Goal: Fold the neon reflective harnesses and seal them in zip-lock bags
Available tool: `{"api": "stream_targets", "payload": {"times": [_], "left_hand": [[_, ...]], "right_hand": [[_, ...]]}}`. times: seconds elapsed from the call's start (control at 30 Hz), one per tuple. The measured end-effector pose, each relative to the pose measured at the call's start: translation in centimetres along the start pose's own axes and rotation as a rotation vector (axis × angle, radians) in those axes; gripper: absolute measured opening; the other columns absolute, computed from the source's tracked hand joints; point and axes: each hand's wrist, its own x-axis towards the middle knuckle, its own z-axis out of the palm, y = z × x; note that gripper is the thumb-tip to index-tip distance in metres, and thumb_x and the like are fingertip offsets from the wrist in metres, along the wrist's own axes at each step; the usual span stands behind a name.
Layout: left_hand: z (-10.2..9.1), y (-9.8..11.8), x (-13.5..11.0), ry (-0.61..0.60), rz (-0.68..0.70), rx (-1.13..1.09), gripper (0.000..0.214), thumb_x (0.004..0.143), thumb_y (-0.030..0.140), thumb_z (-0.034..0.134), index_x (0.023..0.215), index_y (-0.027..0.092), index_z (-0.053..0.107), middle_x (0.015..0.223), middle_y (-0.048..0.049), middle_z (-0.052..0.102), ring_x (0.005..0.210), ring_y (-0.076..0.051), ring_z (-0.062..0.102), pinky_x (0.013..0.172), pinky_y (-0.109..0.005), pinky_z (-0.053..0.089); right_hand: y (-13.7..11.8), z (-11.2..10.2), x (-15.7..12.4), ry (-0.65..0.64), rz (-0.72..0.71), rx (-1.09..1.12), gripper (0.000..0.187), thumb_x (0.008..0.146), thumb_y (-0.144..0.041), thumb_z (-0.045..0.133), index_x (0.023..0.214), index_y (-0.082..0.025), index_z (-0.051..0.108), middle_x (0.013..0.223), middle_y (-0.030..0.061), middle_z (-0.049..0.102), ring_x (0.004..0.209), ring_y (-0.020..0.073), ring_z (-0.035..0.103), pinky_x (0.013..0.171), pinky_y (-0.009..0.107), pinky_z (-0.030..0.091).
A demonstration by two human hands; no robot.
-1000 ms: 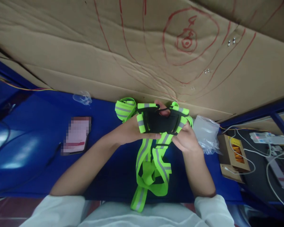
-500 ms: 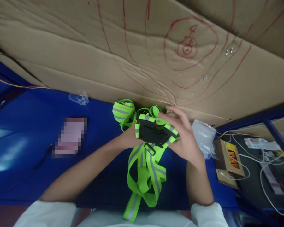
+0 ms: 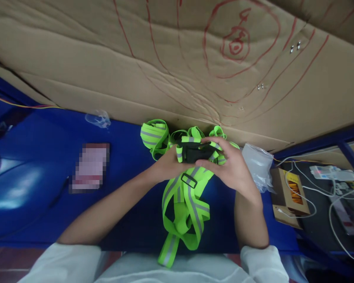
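Note:
Both hands hold a neon-green reflective strap vest [image 3: 191,212] with grey stripes, in the middle of the view. Its black panel [image 3: 191,152], edged in green and grey, lies between them. My left hand [image 3: 168,162] grips the panel's left side, most of its fingers hidden behind it. On the right side, my right hand [image 3: 231,165] is closed with the thumb in front of the panel and the fingers over its top edge. Below hang looped straps with a black slide buckle [image 3: 189,180]. The strap's end reaches the table's near edge.
Rolled green reflective straps [image 3: 155,135] sit against the cardboard wall [image 3: 91,67]. A blurred-out flat item [image 3: 91,167] and a clear plastic piece [image 3: 98,118] are on the blue table [image 3: 41,157]. Plastic bags [image 3: 257,167], an open cardboard box [image 3: 287,194] and white cables are at right.
The black panel has tilted flatter and shifted slightly right. My right thumb has come round onto its front, and the right fingers have closed down over the top edge. The view has shifted slightly.

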Motion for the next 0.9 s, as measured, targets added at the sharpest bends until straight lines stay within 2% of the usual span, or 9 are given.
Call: {"api": "stream_targets", "payload": {"times": [0.1, 0.23, 0.3, 0.43, 0.53, 0.6, 0.7, 0.8, 0.9], "left_hand": [[0.7, 0.0, 0.1, -0.082, -0.139, -0.179, 0.037, 0.067, 0.028, 0.094, 0.100, 0.018, 0.080, 0.096, -0.0032, 0.078, 0.098, -0.025, 0.071, 0.092, -0.034, 0.055], [1.1, 0.1, 0.2, -0.254, -0.272, -0.575, 0.038, 0.071, 0.036, 0.094, 0.102, 0.019, 0.080, 0.098, -0.0061, 0.080, 0.091, -0.024, 0.076, 0.089, -0.034, 0.058], [0.9, 0.1, 0.1, -0.313, -0.311, -0.663, 0.040, 0.075, 0.045, 0.091, 0.105, 0.021, 0.081, 0.101, -0.0067, 0.081, 0.091, -0.024, 0.077, 0.088, -0.034, 0.060], [0.1, 0.0, 0.2, -0.307, -0.278, -0.711, 0.046, 0.077, 0.052, 0.089, 0.112, 0.024, 0.080, 0.117, -0.0073, 0.079, 0.107, -0.026, 0.076, 0.095, -0.035, 0.061], [-0.2, -0.1, 0.3, -0.297, -0.243, -0.704, 0.058, 0.071, 0.058, 0.092, 0.117, 0.025, 0.079, 0.121, -0.0082, 0.078, 0.111, -0.028, 0.075, 0.100, -0.039, 0.060], [-0.2, 0.1, 0.5, -0.279, -0.264, -0.669, 0.057, 0.075, 0.062, 0.087, 0.116, 0.023, 0.079, 0.115, -0.0087, 0.080, 0.107, -0.028, 0.076, 0.098, -0.039, 0.061], [-0.1, 0.5, 0.5, -0.212, -0.323, -0.575, 0.045, 0.081, 0.052, 0.087, 0.110, 0.019, 0.079, 0.106, -0.0095, 0.081, 0.101, -0.028, 0.077, 0.094, -0.039, 0.061], [0.0, 1.1, 0.2, -0.135, -0.364, -0.526, 0.042, 0.072, 0.032, 0.094, 0.108, 0.016, 0.080, 0.103, -0.0104, 0.081, 0.095, -0.031, 0.078, 0.090, -0.042, 0.061], [0.2, 1.4, -0.1, -0.085, -0.384, -0.515, 0.047, 0.063, 0.020, 0.096, 0.107, 0.017, 0.080, 0.101, -0.0084, 0.081, 0.092, -0.030, 0.077, 0.087, -0.039, 0.061]], "right_hand": [[0.2, 0.1, 0.1, 0.082, 0.012, 0.020, 0.020, 0.086, -0.035, 0.083, 0.102, -0.027, 0.072, 0.097, 0.0002, 0.076, 0.090, 0.0219, 0.072, 0.086, 0.035, 0.058], [0.2, 0.1, 0.1, 0.277, -0.121, -0.034, 0.012, 0.092, -0.030, 0.076, 0.104, -0.030, 0.075, 0.101, 0.0028, 0.076, 0.095, 0.0245, 0.071, 0.089, 0.040, 0.058], [0.6, 0.0, 0.2, 0.243, -0.242, -0.088, 0.019, 0.097, -0.025, 0.067, 0.112, -0.033, 0.076, 0.110, 0.0040, 0.075, 0.103, 0.0261, 0.070, 0.094, 0.044, 0.057], [1.5, -0.6, 0.5, 0.068, -0.411, -0.204, 0.047, 0.100, -0.011, 0.047, 0.134, -0.036, 0.070, 0.132, 0.0037, 0.070, 0.124, 0.0268, 0.063, 0.109, 0.049, 0.050], [1.5, -1.0, 0.7, -0.041, -0.389, -0.261, 0.056, 0.100, -0.005, 0.041, 0.140, -0.034, 0.066, 0.142, 0.0041, 0.065, 0.136, 0.0262, 0.055, 0.119, 0.052, 0.043], [1.5, -1.4, 0.7, -0.154, -0.341, -0.225, 0.055, 0.101, -0.007, 0.040, 0.145, -0.033, 0.062, 0.150, 0.0055, 0.059, 0.142, 0.0257, 0.051, 0.122, 0.053, 0.040], [1.8, -2.4, 0.7, -0.348, -0.268, -0.053, 0.051, 0.103, -0.026, 0.056, 0.154, -0.033, 0.052, 0.162, 0.0067, 0.047, 0.152, 0.0274, 0.043, 0.125, 0.052, 0.039], [2.6, -3.2, 0.8, -0.243, -0.194, 0.181, 0.075, 0.097, -0.054, 0.067, 0.163, -0.037, 0.034, 0.166, 0.0051, 0.043, 0.155, 0.0284, 0.041, 0.127, 0.052, 0.037], [3.1, -2.9, 1.1, -0.123, -0.094, 0.267, 0.085, 0.094, -0.057, 0.070, 0.165, -0.036, 0.029, 0.167, 0.0060, 0.043, 0.152, 0.0275, 0.045, 0.127, 0.050, 0.037]]}}
